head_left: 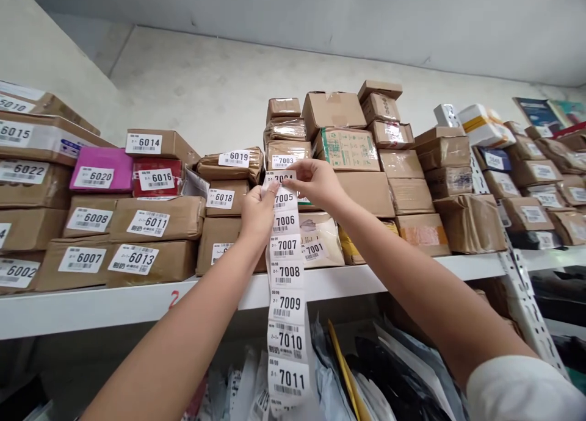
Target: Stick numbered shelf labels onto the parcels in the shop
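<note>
A long strip of numbered barcode labels [287, 273] hangs down in front of the shelf, with 7004 at its top and 7011 near the bottom. My left hand [257, 212] pinches the strip's left edge near the top, thumb on the front. At the 7004 label, the fingers of my right hand [318, 182] are closed on the upper right edge. Just behind the top of the strip is a brown carton [297, 147] bearing label 7003. A pale package [323, 235] labelled 7001 lies behind the strip, to its right.
Stacked, labelled cartons [158, 226] fill the left of the white shelf [357, 287]; taller stacks [334, 110] stand at centre and right. A perforated metal post [526, 305] rises at right. Bagged parcels [366, 372] are packed upright on the level below.
</note>
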Motion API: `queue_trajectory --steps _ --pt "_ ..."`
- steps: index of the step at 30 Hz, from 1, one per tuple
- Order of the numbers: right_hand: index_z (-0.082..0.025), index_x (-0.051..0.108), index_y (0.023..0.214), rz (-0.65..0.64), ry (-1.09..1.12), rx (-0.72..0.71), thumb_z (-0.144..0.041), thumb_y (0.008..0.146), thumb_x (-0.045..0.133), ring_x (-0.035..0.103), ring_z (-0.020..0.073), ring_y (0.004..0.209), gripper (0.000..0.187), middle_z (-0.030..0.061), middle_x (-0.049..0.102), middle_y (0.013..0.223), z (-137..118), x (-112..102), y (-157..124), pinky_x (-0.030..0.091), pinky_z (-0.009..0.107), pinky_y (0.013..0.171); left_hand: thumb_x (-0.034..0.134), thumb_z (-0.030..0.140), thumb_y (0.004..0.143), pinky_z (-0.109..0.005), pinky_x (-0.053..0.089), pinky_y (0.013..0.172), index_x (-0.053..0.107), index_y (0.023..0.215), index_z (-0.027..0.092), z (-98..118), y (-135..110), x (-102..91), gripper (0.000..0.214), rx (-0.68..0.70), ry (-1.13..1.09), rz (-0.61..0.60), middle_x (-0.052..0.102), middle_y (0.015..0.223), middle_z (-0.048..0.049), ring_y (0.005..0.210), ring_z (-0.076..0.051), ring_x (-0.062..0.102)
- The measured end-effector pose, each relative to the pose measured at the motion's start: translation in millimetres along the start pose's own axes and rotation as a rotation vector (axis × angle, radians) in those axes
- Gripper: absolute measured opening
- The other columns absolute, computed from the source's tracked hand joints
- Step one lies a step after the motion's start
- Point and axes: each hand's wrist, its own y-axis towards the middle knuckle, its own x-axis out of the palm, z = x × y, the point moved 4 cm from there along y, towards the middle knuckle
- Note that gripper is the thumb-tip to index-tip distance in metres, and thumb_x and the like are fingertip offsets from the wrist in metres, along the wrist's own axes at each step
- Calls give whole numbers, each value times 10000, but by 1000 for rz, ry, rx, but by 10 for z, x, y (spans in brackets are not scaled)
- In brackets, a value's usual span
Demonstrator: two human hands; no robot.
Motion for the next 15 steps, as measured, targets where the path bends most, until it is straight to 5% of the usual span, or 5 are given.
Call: queue_trajectory --steps 5,8,11,15 --pt "-176 705 859 219 -223 -256 -191 849 608 628 137 793 98 33 716 883 -120 -75 355 507 282 781 820 463 638 -234 412 473 554 661 180 -16 47 -14 389 1 48 44 612 630 4 519 -114 538" --pt "-152 698 948 369 -354 -233 -181 893 544 618 158 826 166 61 700 895 -8 -182 904 485 297 787 826 404 640 -259 465 513 614 714 172 4 -17 -37 323 -30 143 4 667 700 -30 588 -152 602" --pt "-137 694 929 355 -538 -172 -127 879 531 607 197 878 171 89 684 909 130 -191 1420 465 329 812 794 412 691 -273 495 543 636 779 176 22 -130 -66 297 -55 113 -85 691 737 -41 626 -162 627" --pt "-110 681 952 321 -734 -106 -64 862 511 590 250 974 198 140 655 1011 169 -123 1636 458 376 832 794 396 701 -285 525 582 647 813 174 34 -255 -142 289 -86 73 -140 709 771 -51 669 -173 649"
